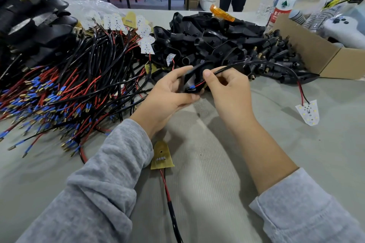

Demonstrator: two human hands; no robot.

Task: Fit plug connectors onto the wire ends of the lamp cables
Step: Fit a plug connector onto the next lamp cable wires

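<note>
Your left hand [167, 92] steadies the black housing [190, 77]; your right hand [227, 87], grip pinching the cable [256, 62], feeds its blue-tipped wire ends [194, 86] in.

- The person wears a light grey top of soft, heathered knit, with long sleeves.
- The left sleeve [102, 179] reaches down to the wrist, where its cuff bunches into thick folds and creases.
- The right sleeve [304, 209] is pushed up the forearm, so the forearm below it is bare; its cuff edge shows a stitched hem band.
- Both the left hand [167, 94] and the right hand [231, 92] are bare, with no gloves, rings or watch in view; the nails are short.
</note>
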